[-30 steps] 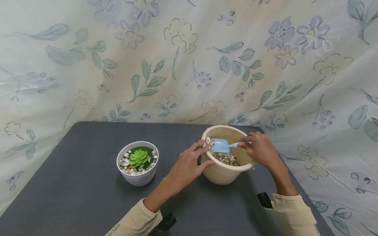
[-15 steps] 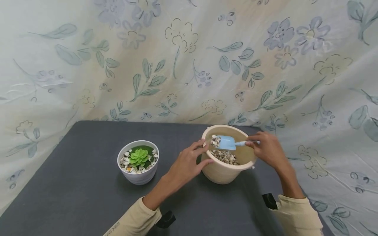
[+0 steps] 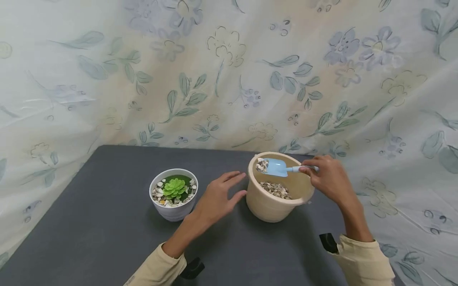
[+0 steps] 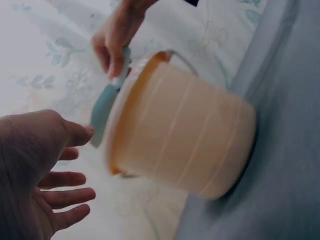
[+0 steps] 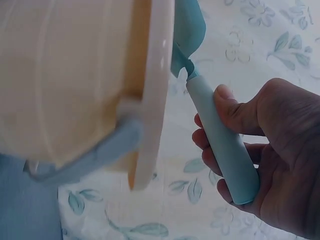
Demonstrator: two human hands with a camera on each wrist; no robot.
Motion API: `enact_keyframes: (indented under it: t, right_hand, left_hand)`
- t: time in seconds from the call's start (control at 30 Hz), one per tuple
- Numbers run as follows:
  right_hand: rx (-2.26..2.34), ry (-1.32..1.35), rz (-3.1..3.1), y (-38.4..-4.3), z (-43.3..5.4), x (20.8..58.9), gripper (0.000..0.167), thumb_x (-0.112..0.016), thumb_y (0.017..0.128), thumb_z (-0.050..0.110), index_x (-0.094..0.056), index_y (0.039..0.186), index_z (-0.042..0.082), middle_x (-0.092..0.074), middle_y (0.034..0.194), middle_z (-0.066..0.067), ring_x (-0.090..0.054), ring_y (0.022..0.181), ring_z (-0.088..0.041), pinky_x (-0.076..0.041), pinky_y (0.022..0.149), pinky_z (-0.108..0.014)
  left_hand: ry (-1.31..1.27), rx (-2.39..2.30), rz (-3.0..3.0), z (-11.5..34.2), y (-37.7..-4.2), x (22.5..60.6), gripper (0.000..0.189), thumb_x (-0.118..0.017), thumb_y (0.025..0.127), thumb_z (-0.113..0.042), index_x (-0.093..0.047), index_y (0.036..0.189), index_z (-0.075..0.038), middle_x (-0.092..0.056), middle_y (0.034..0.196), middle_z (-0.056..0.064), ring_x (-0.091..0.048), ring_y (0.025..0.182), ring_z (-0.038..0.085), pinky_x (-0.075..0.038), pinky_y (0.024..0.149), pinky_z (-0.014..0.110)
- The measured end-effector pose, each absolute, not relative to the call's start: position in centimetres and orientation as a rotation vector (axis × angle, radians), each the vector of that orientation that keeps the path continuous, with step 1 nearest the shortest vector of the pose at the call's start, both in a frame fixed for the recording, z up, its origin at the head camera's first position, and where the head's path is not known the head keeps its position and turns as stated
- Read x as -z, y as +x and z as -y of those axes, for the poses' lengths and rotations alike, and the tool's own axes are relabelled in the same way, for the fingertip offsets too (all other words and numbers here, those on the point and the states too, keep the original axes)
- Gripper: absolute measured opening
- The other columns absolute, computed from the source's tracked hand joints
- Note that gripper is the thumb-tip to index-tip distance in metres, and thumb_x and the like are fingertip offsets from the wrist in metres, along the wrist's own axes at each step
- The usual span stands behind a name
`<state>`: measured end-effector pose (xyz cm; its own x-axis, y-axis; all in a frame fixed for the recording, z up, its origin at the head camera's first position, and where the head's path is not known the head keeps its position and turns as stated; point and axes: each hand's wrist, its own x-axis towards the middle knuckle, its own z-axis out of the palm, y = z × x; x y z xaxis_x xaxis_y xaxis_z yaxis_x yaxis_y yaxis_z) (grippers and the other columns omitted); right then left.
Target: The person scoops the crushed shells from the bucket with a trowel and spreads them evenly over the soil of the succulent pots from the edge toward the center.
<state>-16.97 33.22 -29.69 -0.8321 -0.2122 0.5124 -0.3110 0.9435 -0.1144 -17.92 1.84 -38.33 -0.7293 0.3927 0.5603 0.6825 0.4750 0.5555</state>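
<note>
In the head view my right hand [image 3: 329,176] grips the handle of a light blue toy shovel [image 3: 276,167]. Its blade is over the mouth of a cream bucket [image 3: 270,206] and carries small pebbles [image 3: 262,165] at its tip. More pebbles [image 3: 275,190] lie at the bucket's bottom. The right wrist view shows thumb and fingers wrapped round the pale shovel handle [image 5: 222,142]. My left hand [image 3: 216,198] is just left of the bucket, apart from its rim, fingers spread and holding nothing; the left wrist view shows the same hand [image 4: 45,170] with its fingers extended.
A white pot [image 3: 173,214] with a green succulent [image 3: 174,188] and pale stones stands left of my left hand. The bucket has a bail handle [image 5: 90,155] hanging at its side. A floral cloth [image 3: 229,79] rises behind the dark table [image 3: 107,222].
My left hand has let go of the bucket rim and drawn back left. My right hand has lifted the loaded shovel and shifted it slightly right. The view has shifted slightly.
</note>
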Motion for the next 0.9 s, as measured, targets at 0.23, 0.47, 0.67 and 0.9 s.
enact_keyframes:
  t: [0.23,0.47,0.67,0.9]
  right_hand:
    - [-0.312,0.412,2.590,-17.3,-30.3,29.1,0.015,-0.081,0.091,0.015,-0.083,0.099,0.003,-0.076,0.094,-0.018,-0.061,0.079,-0.032,-0.045,0.066,-0.044]
    - [-0.327,0.492,2.569,-18.1,-27.6,29.1,0.010,-0.081,0.091,0.013,-0.083,0.095,0.005,-0.077,0.090,-0.013,-0.062,0.078,-0.028,-0.045,0.068,-0.040]
    - [-0.372,0.529,2.564,-18.5,-26.6,29.2,0.009,-0.081,0.091,0.013,-0.083,0.096,0.005,-0.075,0.086,-0.010,-0.060,0.077,-0.026,-0.044,0.068,-0.038]
    - [-0.394,0.534,2.601,-18.7,-25.7,29.3,0.011,-0.080,0.091,0.013,-0.083,0.097,0.004,-0.074,0.088,-0.011,-0.060,0.080,-0.026,-0.045,0.071,-0.039]
  left_hand:
    - [-0.825,1.079,2.384,2.4,-18.0,37.5,0.048,-0.081,0.093,-0.024,-0.070,0.137,-0.007,-0.067,0.142,0.016,-0.067,0.131,0.033,-0.056,0.106,0.048]
    - [-0.803,1.008,2.408,5.6,-18.0,37.4,0.050,-0.081,0.092,-0.025,-0.069,0.137,-0.007,-0.066,0.142,0.016,-0.069,0.126,0.034,-0.057,0.104,0.049]
    - [-0.787,0.969,2.430,6.7,-17.7,37.3,0.053,-0.080,0.093,-0.030,-0.067,0.141,-0.009,-0.065,0.144,0.015,-0.072,0.117,0.032,-0.059,0.097,0.047]
    - [-0.781,0.911,2.445,7.3,-17.3,37.1,0.054,-0.079,0.094,-0.032,-0.066,0.142,-0.010,-0.065,0.145,0.014,-0.069,0.125,0.033,-0.059,0.100,0.046]
